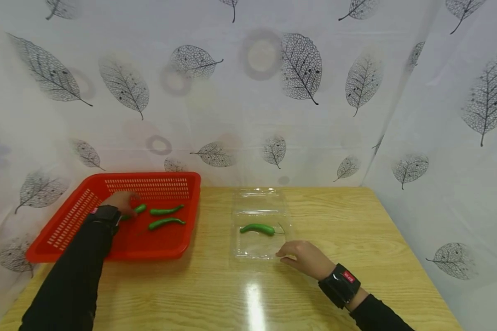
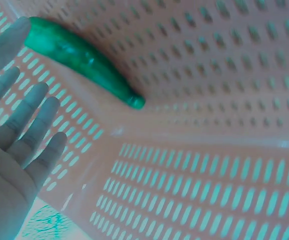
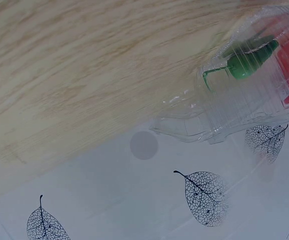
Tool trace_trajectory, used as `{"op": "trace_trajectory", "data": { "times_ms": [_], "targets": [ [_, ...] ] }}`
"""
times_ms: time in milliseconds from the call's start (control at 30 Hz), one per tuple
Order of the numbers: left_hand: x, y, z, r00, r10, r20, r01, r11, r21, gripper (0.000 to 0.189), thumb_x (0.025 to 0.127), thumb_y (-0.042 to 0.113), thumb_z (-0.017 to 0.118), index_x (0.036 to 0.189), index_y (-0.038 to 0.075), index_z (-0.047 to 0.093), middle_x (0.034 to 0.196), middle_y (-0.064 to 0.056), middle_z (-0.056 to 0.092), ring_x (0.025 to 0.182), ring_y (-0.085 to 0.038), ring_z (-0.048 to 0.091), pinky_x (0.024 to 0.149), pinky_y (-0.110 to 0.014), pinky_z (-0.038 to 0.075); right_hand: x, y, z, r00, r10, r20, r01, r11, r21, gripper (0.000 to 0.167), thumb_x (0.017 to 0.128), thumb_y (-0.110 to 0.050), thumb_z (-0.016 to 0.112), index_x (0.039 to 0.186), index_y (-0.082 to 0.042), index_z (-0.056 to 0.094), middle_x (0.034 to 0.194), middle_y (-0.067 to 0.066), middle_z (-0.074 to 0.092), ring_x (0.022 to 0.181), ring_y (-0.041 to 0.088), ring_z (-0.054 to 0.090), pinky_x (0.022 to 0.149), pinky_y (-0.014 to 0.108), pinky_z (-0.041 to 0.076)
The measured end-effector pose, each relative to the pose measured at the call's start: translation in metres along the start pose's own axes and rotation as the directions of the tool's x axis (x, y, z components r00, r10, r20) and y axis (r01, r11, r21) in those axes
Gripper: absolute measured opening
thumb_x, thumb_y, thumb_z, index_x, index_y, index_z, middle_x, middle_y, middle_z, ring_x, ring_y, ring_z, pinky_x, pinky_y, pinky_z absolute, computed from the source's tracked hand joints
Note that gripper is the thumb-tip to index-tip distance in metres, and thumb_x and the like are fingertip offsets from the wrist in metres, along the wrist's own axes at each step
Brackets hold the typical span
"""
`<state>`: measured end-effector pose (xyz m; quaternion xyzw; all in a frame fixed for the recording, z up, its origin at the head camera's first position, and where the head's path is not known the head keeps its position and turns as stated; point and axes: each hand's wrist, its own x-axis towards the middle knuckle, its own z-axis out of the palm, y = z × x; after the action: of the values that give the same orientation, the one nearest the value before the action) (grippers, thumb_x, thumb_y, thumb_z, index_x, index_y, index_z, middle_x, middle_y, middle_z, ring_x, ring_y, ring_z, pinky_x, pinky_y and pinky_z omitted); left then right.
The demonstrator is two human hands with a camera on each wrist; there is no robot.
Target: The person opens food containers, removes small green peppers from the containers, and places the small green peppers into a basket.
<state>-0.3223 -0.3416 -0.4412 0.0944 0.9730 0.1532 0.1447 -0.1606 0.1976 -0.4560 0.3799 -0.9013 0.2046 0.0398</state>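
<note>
My left hand reaches down into the red basket. In the left wrist view its fingers are spread and nearly straight, with the thumb at one end of a green chili pepper. Beside that hand lie two more green chili peppers, an upper one and a lower one. My right hand pinches the front right corner of a clear plastic box with thumb and forefinger. One green chili pepper with a thin stem lies sideways in the box, whose lid stands open at the back.
A light wooden table carries the basket on the left and the box near the middle. Behind and on the right hangs a white sheet with a leaf print. The basket's slotted walls rise around the left hand.
</note>
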Motion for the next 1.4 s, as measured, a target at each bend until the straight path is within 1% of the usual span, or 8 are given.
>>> {"op": "trace_trajectory", "data": {
  "times_ms": [233,433,567,700,867,1067,1200,1400],
  "targets": [
    [-0.013,0.014,-0.011,0.99,0.12,-0.071,-0.114,0.99,0.078,0.06,0.08,0.018,0.071,0.128,-0.009,0.048,0.125,-0.032,0.053,0.114,-0.049,0.049,0.091,-0.059,0.042,0.0,0.001,0.0,1.0,-0.009,-0.009,0.009,1.0,0.01,0.014,0.078,-0.01,0.072,0.092,-0.009,0.073,0.09,0.0,0.072,0.083,0.012,0.068,0.073,0.023,0.055],
    [-0.025,0.038,-0.024,0.96,0.235,-0.15,-0.21,0.963,0.166,0.055,0.083,0.017,0.068,0.13,-0.005,0.049,0.129,-0.029,0.051,0.121,-0.047,0.045,0.099,-0.06,0.036,0.0,0.0,0.0,1.0,-0.018,-0.019,0.018,1.0,0.008,0.014,0.078,-0.01,0.073,0.092,-0.009,0.073,0.089,0.0,0.072,0.082,0.011,0.068,0.073,0.022,0.054],
    [-0.034,0.067,-0.031,0.934,0.31,-0.178,-0.27,0.938,0.217,0.053,0.083,0.019,0.068,0.13,0.001,0.051,0.129,-0.024,0.053,0.119,-0.043,0.048,0.097,-0.058,0.04,0.0,0.0,-0.001,1.0,-0.015,-0.011,0.015,1.0,0.011,0.014,0.078,-0.009,0.072,0.092,-0.009,0.073,0.089,0.0,0.072,0.082,0.011,0.068,0.073,0.022,0.054],
    [-0.04,0.098,-0.034,0.904,0.383,-0.19,-0.34,0.913,0.226,0.056,0.08,0.021,0.071,0.13,0.006,0.052,0.127,-0.017,0.057,0.117,-0.037,0.052,0.096,-0.056,0.043,-0.001,0.0,-0.002,1.0,-0.011,-0.001,0.011,1.0,0.012,0.014,0.079,-0.009,0.072,0.092,-0.009,0.072,0.09,0.0,0.072,0.083,0.012,0.068,0.073,0.022,0.054],
    [-0.043,0.133,-0.031,0.869,0.466,-0.169,-0.428,0.877,0.22,0.061,0.076,0.028,0.074,0.131,0.013,0.052,0.128,-0.013,0.057,0.116,-0.033,0.054,0.094,-0.054,0.046,0.0,0.0,-0.003,1.0,-0.017,-0.003,0.017,1.0,0.01,0.014,0.079,-0.009,0.072,0.093,-0.008,0.072,0.09,0.001,0.072,0.084,0.012,0.068,0.073,0.022,0.054],
    [-0.048,0.184,-0.023,0.829,0.547,-0.118,-0.512,0.827,0.233,0.062,0.075,0.031,0.075,0.131,0.018,0.051,0.12,-0.009,0.057,0.099,-0.024,0.056,0.087,-0.044,0.051,0.0,-0.002,-0.004,1.0,-0.013,0.002,0.013,1.0,0.009,0.014,0.079,-0.009,0.072,0.093,-0.008,0.072,0.09,0.001,0.072,0.084,0.013,0.068,0.074,0.022,0.055],
    [-0.047,0.218,-0.016,0.791,0.604,-0.092,-0.569,0.783,0.252,0.062,0.075,0.031,0.076,0.131,0.02,0.051,0.121,-0.007,0.057,0.101,-0.022,0.056,0.089,-0.041,0.051,0.0,-0.001,-0.005,1.0,-0.015,0.005,0.015,1.0,0.005,0.014,0.079,-0.008,0.072,0.093,-0.008,0.072,0.09,0.002,0.072,0.084,0.013,0.068,0.074,0.022,0.055],
    [-0.037,0.263,0.0,0.696,0.716,-0.066,-0.67,0.679,0.3,0.061,0.075,0.03,0.075,0.13,0.02,0.051,0.117,-0.005,0.058,0.104,-0.021,0.056,0.087,-0.036,0.05,-0.001,0.0,-0.005,1.0,-0.032,0.0,0.032,0.999,-0.005,0.014,0.079,-0.007,0.072,0.092,-0.007,0.072,0.089,0.002,0.072,0.083,0.013,0.068,0.073,0.022,0.054]
  ]
}}
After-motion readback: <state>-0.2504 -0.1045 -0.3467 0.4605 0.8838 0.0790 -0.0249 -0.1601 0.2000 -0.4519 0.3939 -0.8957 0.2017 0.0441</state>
